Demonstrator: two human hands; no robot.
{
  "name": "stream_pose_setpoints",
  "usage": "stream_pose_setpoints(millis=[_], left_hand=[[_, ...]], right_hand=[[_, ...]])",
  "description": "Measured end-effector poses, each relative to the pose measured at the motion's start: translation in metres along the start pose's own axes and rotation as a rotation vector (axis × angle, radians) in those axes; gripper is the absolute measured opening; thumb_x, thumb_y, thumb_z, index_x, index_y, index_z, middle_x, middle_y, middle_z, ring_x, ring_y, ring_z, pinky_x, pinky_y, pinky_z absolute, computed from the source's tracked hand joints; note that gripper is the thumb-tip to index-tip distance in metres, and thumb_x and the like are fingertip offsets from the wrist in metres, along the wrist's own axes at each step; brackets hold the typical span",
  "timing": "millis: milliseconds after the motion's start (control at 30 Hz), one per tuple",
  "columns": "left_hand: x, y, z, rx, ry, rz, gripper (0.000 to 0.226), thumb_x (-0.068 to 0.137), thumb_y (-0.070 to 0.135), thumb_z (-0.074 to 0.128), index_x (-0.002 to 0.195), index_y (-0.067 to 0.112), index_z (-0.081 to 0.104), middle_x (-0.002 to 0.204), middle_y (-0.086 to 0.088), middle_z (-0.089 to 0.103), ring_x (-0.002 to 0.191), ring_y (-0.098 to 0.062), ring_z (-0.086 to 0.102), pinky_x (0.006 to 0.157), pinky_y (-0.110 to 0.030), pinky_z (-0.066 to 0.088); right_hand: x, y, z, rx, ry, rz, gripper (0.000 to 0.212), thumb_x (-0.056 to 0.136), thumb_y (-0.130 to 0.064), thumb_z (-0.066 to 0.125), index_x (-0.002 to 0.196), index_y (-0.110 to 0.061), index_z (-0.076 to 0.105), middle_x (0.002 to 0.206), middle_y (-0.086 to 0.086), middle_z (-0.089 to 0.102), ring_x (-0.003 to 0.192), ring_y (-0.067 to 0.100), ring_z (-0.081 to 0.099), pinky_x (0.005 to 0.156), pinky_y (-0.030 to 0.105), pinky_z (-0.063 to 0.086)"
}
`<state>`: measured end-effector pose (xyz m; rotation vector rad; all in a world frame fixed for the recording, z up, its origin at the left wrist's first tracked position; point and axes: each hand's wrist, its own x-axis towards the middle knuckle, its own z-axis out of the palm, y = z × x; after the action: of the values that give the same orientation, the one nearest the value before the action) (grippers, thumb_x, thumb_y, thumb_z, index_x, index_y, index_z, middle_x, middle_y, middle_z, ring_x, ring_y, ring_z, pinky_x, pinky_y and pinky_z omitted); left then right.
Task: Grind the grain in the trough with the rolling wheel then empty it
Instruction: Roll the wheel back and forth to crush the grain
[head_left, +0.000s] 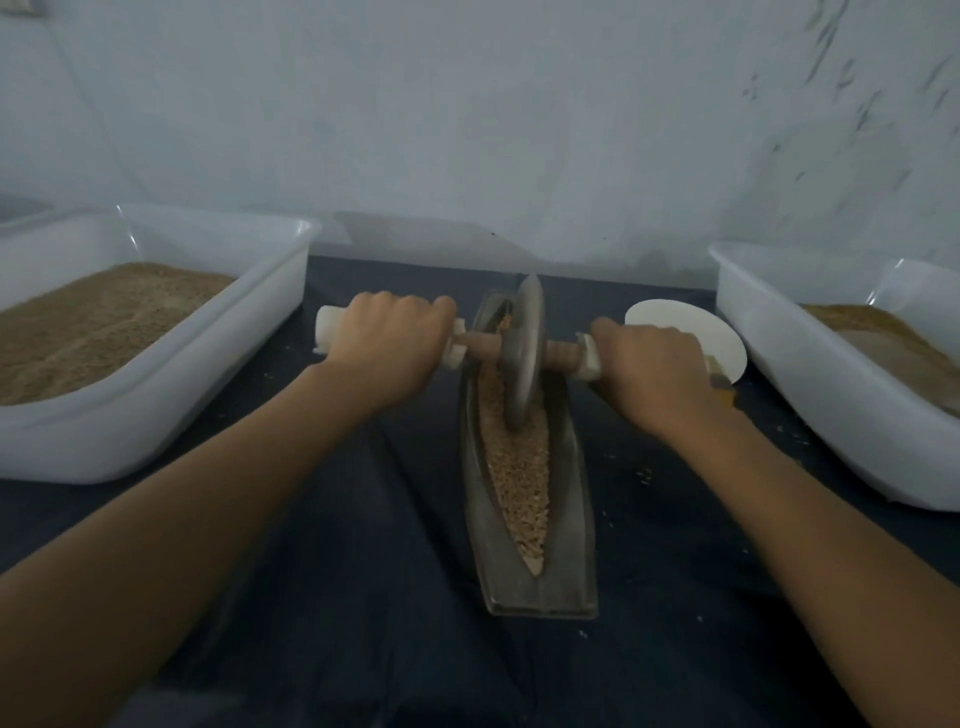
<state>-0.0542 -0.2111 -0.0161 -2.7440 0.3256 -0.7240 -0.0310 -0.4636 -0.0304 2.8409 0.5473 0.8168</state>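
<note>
Two bare forearms reach over the dark cloth (363, 597). Between them lies the metal trough (566, 519), grain (522, 478) heaped along its groove. Farther on, the left hand (387, 345) and right hand (657, 371) curl around the axle handles of the rolling wheel (525, 353), standing upright in the grain. White tubs (171, 395) flank them, apparently holding meal.

You have open surface (363, 519) on both sides of the trough (540, 592); a tub (156, 415) walls the left, another tub (831, 415) and a disc (675, 322) crowd the right.
</note>
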Motion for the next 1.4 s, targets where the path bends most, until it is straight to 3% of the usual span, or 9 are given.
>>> stream_pose_setpoints(millis=[300,467,567,667,867,1067,1200,1333,1400], left_hand=[[-0.061,0.002,-0.033,-0.019,-0.010,0.090,0.036,0.080,0.037,0.064,0.085,0.026,0.030,0.079,0.004,0.060,0.067,-0.025,0.060,0.052,-0.031,0.024],[-0.100,-0.003,-0.063,-0.058,0.101,0.145,0.051,0.052,0.026,0.086,0.070,0.022,0.038,0.048,0.007,0.043,0.037,-0.017,0.024,0.049,-0.018,0.006],[-0.087,0.001,-0.048,-0.026,0.049,0.102,0.047,0.055,0.022,0.085,0.072,0.021,0.041,0.052,0.005,0.049,0.034,-0.023,0.039,0.047,-0.019,0.008],[-0.051,0.001,-0.013,-0.024,-0.001,0.022,0.031,0.075,0.028,0.067,0.084,0.023,0.038,0.074,0.001,0.061,0.062,-0.030,0.061,0.051,-0.031,0.026],[0.010,-0.010,0.010,-0.050,0.009,-0.022,0.028,0.082,0.026,0.062,0.085,0.021,0.035,0.087,-0.008,0.064,0.076,-0.035,0.061,0.059,-0.036,0.031],[-0.058,0.002,-0.032,-0.059,0.040,0.094,0.031,0.075,0.031,0.069,0.082,0.021,0.041,0.072,0.002,0.061,0.060,-0.027,0.060,0.051,-0.029,0.024],[-0.097,-0.005,-0.064,-0.100,0.185,0.180,0.030,0.060,0.023,0.075,0.068,0.016,0.046,0.050,0.004,0.045,0.036,-0.024,0.043,0.049,-0.019,0.006],[-0.086,-0.001,-0.049,-0.089,0.085,0.100,0.039,0.061,0.021,0.083,0.072,0.016,0.046,0.054,0.002,0.049,0.040,-0.027,0.049,0.047,-0.019,0.007],[-0.063,0.001,-0.024,-0.069,0.002,0.029,0.030,0.077,0.027,0.071,0.083,0.019,0.043,0.070,0.003,0.057,0.058,-0.030,0.060,0.046,-0.027,0.026]], right_hand=[[-0.048,0.002,-0.042,-0.027,-0.074,-0.171,0.039,0.068,-0.034,0.071,0.074,-0.028,0.032,0.054,-0.008,0.040,0.049,0.025,0.041,0.045,0.025,0.011],[-0.076,0.009,-0.073,0.029,-0.113,-0.243,0.042,0.049,-0.030,0.083,0.068,-0.023,0.046,0.046,-0.008,0.039,0.037,0.020,0.037,0.042,0.017,0.013],[-0.067,0.006,-0.058,-0.022,-0.117,-0.204,0.045,0.048,-0.028,0.084,0.067,-0.021,0.044,0.048,-0.009,0.026,0.036,0.023,0.037,0.048,0.018,0.006],[-0.036,0.005,-0.026,-0.109,-0.062,-0.123,0.036,0.070,-0.031,0.072,0.075,-0.023,0.038,0.053,-0.008,0.023,0.046,0.025,0.034,0.046,0.026,0.012],[0.012,0.004,0.000,-0.020,-0.064,0.016,0.023,0.083,-0.030,0.063,0.087,-0.019,0.042,0.077,0.010,0.060,0.061,0.030,0.044,0.053,0.033,0.024],[-0.058,0.001,-0.043,-0.102,-0.049,-0.130,0.040,0.063,-0.031,0.071,0.073,-0.024,0.034,0.053,-0.008,0.023,0.043,0.026,0.040,0.044,0.023,0.012],[-0.090,0.004,-0.072,-0.002,-0.005,-0.176,0.046,0.051,-0.023,0.074,0.068,-0.024,0.031,0.050,-0.008,0.029,0.036,0.022,0.027,0.045,0.019,0.010],[-0.075,0.004,-0.061,-0.056,-0.066,-0.138,0.048,0.055,-0.026,0.081,0.071,-0.022,0.036,0.049,-0.006,0.032,0.038,0.027,0.042,0.043,0.022,0.018],[-0.051,0.002,-0.042,-0.124,-0.074,-0.109,0.035,0.066,-0.030,0.076,0.076,-0.020,0.043,0.052,-0.004,0.035,0.047,0.029,0.048,0.046,0.028,0.024]])
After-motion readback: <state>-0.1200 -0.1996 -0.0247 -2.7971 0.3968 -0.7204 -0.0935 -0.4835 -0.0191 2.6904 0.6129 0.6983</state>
